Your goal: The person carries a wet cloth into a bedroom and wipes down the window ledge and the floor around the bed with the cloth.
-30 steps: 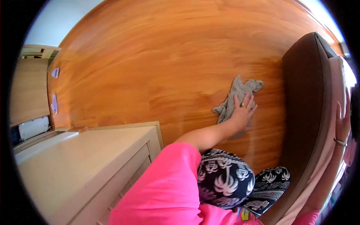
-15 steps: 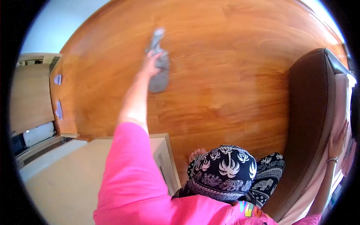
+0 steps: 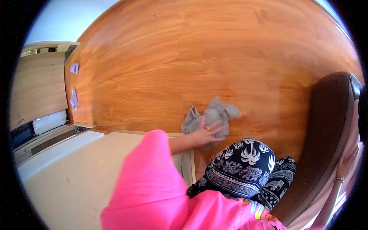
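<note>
A crumpled grey cloth [image 3: 217,113] lies bunched on the wooden floor, in front of the crouching person's knee. My left hand [image 3: 209,132], with a ring on one finger, rests palm down on this cloth. Its fingers are spread across the fabric, pressing it to the floor. Far to the right, my right hand [image 3: 347,161] lies flat on the pinkish sheet [image 3: 332,189] of a bed or padded seat, fingers stretched out, a bracelet at the wrist.
Brown wooden flooring [image 3: 153,57] stretches ahead. A dark brown padded bed side [image 3: 329,119] runs along the right. At lower left stands a cream cabinet [image 3: 88,172]. Two small lilac objects [image 3: 74,99] sit at the base of a wooden cupboard [image 3: 38,88].
My left hand has drawn the cloth back from far ahead to close by my knee, and somewhat rightward. The cloth is more bunched. My right hand stays on the sheet.
</note>
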A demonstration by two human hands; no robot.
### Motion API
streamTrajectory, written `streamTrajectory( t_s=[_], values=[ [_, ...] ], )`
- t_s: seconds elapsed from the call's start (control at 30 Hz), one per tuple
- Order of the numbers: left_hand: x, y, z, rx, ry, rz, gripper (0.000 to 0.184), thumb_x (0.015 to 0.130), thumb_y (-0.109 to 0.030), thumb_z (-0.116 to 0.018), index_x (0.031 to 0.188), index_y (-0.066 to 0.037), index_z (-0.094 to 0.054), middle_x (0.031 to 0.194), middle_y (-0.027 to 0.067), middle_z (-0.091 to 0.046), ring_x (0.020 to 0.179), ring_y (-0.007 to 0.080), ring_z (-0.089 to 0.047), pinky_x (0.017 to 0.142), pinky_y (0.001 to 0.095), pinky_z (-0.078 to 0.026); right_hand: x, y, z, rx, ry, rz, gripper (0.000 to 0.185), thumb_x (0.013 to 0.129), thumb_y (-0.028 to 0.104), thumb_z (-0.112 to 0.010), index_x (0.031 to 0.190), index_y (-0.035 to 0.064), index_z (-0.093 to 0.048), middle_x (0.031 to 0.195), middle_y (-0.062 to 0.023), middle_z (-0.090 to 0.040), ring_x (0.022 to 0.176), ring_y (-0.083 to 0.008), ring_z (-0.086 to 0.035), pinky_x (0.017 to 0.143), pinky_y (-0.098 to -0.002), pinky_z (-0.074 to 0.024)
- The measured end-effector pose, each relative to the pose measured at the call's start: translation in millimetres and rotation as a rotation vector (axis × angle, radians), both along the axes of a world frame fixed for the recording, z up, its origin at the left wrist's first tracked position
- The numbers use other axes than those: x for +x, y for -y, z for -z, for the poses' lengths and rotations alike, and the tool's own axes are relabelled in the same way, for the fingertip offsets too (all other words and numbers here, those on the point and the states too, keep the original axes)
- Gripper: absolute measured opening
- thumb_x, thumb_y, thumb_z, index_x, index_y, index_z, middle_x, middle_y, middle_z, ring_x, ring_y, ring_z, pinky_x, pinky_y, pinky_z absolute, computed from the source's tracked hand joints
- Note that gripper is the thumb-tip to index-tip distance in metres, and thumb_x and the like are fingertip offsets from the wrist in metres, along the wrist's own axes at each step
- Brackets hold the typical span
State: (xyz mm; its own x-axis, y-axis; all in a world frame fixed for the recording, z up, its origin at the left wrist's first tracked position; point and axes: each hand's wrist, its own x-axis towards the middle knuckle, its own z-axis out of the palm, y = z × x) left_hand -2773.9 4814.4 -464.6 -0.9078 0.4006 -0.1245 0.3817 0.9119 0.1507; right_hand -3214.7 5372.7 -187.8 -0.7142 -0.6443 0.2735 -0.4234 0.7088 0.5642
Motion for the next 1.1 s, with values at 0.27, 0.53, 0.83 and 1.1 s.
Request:
streamTrajectory(
  t_s=[0.27,0.53,0.83,1.1],
  values=[
    [10.6,143.8,-30.5,0.031,0.160,-0.421,0.087,0.051,-0.044,-0.086,0.131,-0.042,-0.051,0.145,0.0074,-0.036,0.137,0.0352,-0.028,0.105,0.0665,-0.021,9.8,-5.5,-18.4,-0.003,0.094,-0.062,0.076,0.094,0.046,-0.045,0.152,0.0126,-0.011,0.157,-0.0116,-0.017,0.143,-0.0328,-0.018,0.116,-0.0440,-0.0183],
    [-61.7,290.9,-5.3,-0.013,-0.174,-1.237,0.054,0.079,-0.019,-0.069,0.131,-0.026,-0.054,0.137,0.0146,-0.044,0.126,0.0365,-0.041,0.102,0.0472,-0.040,24.7,-25.1,-21.3,0.034,0.055,-0.024,0.078,0.093,0.044,-0.047,0.152,0.0116,-0.008,0.158,-0.0112,-0.012,0.145,-0.0317,-0.014,0.116,-0.0449,-0.0128],
    [-249.9,24.0,-120.7,0.872,0.057,-0.373,0.034,0.091,-0.020,-0.051,0.124,-0.020,-0.059,0.141,0.0096,-0.043,0.132,0.0314,-0.037,0.107,0.0456,-0.035,38.6,-5.3,-41.5,-0.014,0.008,0.138,0.080,0.088,0.039,-0.048,0.153,0.0130,-0.008,0.157,-0.0148,-0.016,0.142,-0.0335,-0.021,0.114,-0.0467,-0.0208],
    [-237.5,22.0,-70.9,0.128,0.327,-0.124,0.074,0.073,-0.037,-0.075,0.137,-0.050,-0.039,0.158,-0.0038,-0.010,0.146,0.0292,-0.005,0.096,0.0833,-0.008,56.6,-0.9,-52.3,0.011,0.071,0.218,0.077,0.086,0.024,-0.050,0.152,0.0142,-0.011,0.157,-0.0121,-0.017,0.143,-0.0299,-0.020,0.115,-0.0446,-0.0197]
  ],
)
